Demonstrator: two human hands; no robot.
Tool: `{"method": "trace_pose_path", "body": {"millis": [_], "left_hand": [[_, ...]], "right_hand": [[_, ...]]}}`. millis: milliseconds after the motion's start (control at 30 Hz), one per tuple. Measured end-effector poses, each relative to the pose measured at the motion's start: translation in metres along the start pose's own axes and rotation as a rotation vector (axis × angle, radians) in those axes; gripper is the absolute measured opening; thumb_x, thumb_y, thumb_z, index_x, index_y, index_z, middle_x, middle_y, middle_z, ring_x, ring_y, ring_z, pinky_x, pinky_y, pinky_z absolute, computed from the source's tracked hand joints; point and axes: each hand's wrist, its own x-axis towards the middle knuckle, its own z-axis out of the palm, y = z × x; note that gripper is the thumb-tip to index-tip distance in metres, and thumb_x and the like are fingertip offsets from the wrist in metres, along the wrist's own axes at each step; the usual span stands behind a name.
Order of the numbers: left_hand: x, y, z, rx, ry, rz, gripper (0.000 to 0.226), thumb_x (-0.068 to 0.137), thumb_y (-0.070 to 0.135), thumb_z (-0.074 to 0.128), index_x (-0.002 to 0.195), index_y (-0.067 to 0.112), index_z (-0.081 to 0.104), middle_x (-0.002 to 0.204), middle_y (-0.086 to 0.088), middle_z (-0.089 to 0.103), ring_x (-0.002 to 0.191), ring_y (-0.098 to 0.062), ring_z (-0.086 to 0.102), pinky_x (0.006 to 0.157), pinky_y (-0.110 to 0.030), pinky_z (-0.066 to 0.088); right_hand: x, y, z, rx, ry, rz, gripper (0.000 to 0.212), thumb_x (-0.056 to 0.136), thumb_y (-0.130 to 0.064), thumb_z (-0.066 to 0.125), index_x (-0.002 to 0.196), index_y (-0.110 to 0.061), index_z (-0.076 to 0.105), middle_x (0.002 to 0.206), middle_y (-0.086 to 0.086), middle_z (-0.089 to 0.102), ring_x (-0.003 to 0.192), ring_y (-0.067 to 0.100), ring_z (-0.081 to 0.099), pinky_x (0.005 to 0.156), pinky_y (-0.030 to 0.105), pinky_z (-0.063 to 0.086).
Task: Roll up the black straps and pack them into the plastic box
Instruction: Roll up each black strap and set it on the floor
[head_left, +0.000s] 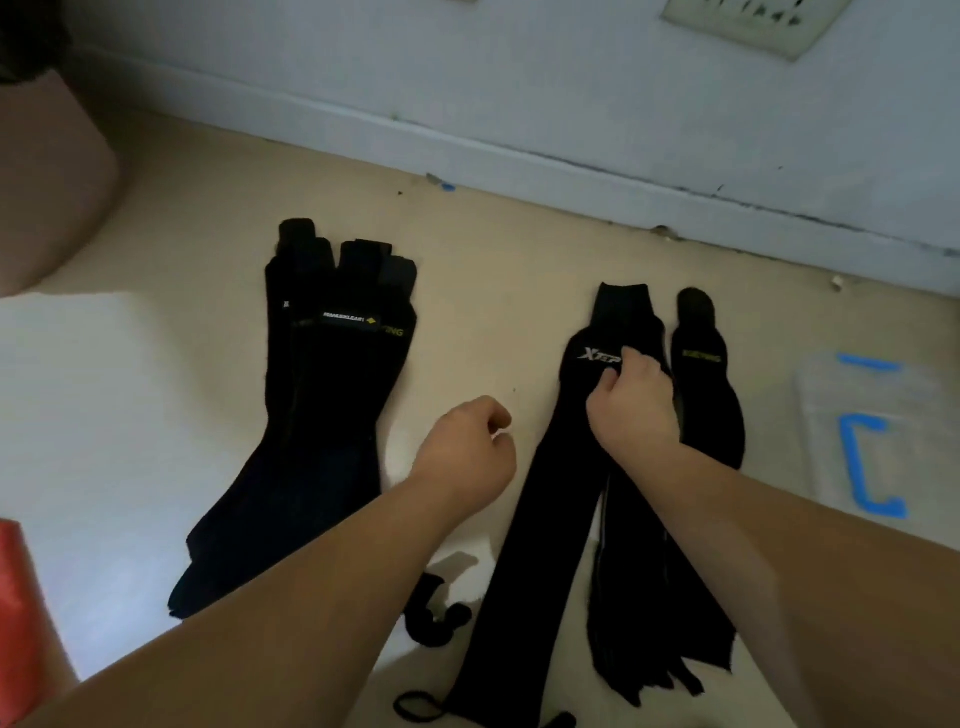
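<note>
Black fabric straps (597, 493) lay in two piles on a beige floor (467, 291).
Right hand (631, 405) pinched the pile at 3 o'clock; left hand (467, 447) hovered centrally, fingers curled, empty; clear plastic box (821, 395) sat farther toward 3 o'clock.

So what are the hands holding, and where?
The right hand pinches the black Xtep strap beside its logo, near the far end. The left hand holds nothing.
</note>
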Motion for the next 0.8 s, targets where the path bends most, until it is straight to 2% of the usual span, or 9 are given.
{"method": "trace_pose_path", "body": {"millis": [133, 200, 233, 333, 467, 600, 667, 733, 800], "left_hand": [[0.031, 0.035, 0.033, -0.116, -0.013, -0.091, 0.038, 0.104, 0.025, 0.060, 0.140, 0.012, 0.057, 0.120, -0.001, 0.064, 0.101, -0.015, 0.058, 0.086, -0.022, 0.042], [0.049, 0.051, 0.047, -0.217, -0.009, -0.143, 0.044, 0.103, 0.028, 0.063, 0.142, 0.009, 0.053, 0.105, 0.001, 0.061, 0.099, -0.018, 0.060, 0.086, -0.025, 0.046], [0.057, 0.058, 0.052, -0.266, 0.004, -0.175, 0.047, 0.103, 0.029, 0.064, 0.143, 0.008, 0.051, 0.107, 0.000, 0.062, 0.100, -0.020, 0.062, 0.086, -0.027, 0.049], [0.077, 0.075, 0.063, -0.358, 0.061, -0.269, 0.057, 0.101, 0.035, 0.069, 0.143, 0.003, 0.049, 0.133, -0.013, 0.061, 0.113, -0.027, 0.065, 0.087, -0.030, 0.054], [0.089, 0.081, 0.078, -0.360, -0.062, -0.336, 0.055, 0.089, 0.042, 0.082, 0.118, -0.002, 0.067, 0.113, -0.019, 0.073, 0.093, -0.029, 0.075, 0.082, -0.040, 0.066], [0.088, 0.086, 0.092, -0.263, -0.113, -0.343, 0.040, 0.097, 0.028, 0.074, 0.124, -0.001, 0.069, 0.113, -0.020, 0.073, 0.101, -0.035, 0.074, 0.092, -0.047, 0.063], [0.088, 0.089, 0.090, -0.205, -0.075, -0.239, 0.030, 0.103, 0.023, 0.064, 0.124, 0.002, 0.069, 0.117, -0.019, 0.073, 0.103, -0.032, 0.072, 0.094, -0.043, 0.062], [0.085, 0.089, 0.079, -0.213, -0.008, -0.134, 0.028, 0.107, 0.023, 0.058, 0.127, 0.007, 0.068, 0.118, -0.013, 0.072, 0.103, -0.026, 0.070, 0.090, -0.035, 0.059], [0.082, 0.084, 0.065, -0.194, 0.129, -0.072, 0.028, 0.108, 0.024, 0.055, 0.129, 0.010, 0.065, 0.118, -0.012, 0.071, 0.106, -0.027, 0.068, 0.093, -0.035, 0.056]], "right_hand": [[0.003, 0.035, -0.022, 0.177, -0.341, 0.116, 0.063, 0.104, -0.003, 0.046, 0.164, -0.010, 0.029, 0.159, 0.015, 0.045, 0.143, 0.030, 0.046, 0.111, 0.028, 0.036], [-0.001, 0.048, -0.025, 0.119, -0.307, 0.050, 0.061, 0.102, -0.003, 0.048, 0.161, -0.015, 0.036, 0.147, 0.013, 0.057, 0.133, 0.029, 0.055, 0.098, 0.025, 0.038], [-0.003, 0.053, -0.024, 0.081, -0.272, 0.008, 0.059, 0.101, -0.004, 0.050, 0.159, -0.016, 0.040, 0.141, 0.011, 0.061, 0.126, 0.029, 0.059, 0.092, 0.026, 0.040], [-0.002, 0.065, -0.016, 0.057, -0.222, -0.061, 0.054, 0.102, -0.010, 0.049, 0.155, -0.016, 0.043, 0.128, 0.009, 0.066, 0.111, 0.028, 0.064, 0.084, 0.032, 0.050], [0.002, 0.087, -0.001, 0.166, -0.330, -0.032, 0.052, 0.106, -0.020, 0.048, 0.157, -0.025, 0.042, 0.133, 0.003, 0.062, 0.123, 0.028, 0.063, 0.103, 0.042, 0.054], [0.007, 0.101, -0.003, 0.328, -0.506, 0.087, 0.075, 0.107, -0.014, 0.051, 0.169, -0.029, 0.012, 0.159, 0.006, 0.044, 0.143, 0.026, 0.048, 0.117, 0.033, 0.042], [0.014, 0.097, -0.003, 0.334, -0.539, 0.104, 0.080, 0.107, -0.016, 0.051, 0.169, -0.031, 0.003, 0.161, 0.009, 0.043, 0.142, 0.028, 0.049, 0.117, 0.034, 0.043], [0.021, 0.091, -0.002, 0.304, -0.549, 0.127, 0.077, 0.110, -0.030, 0.048, 0.169, -0.035, -0.002, 0.164, 0.013, 0.039, 0.145, 0.033, 0.045, 0.122, 0.042, 0.040], [0.024, 0.087, -0.001, 0.257, -0.570, 0.142, 0.080, 0.109, -0.044, 0.046, 0.168, -0.037, -0.008, 0.168, 0.014, 0.033, 0.149, 0.037, 0.040, 0.125, 0.044, 0.036]]}}
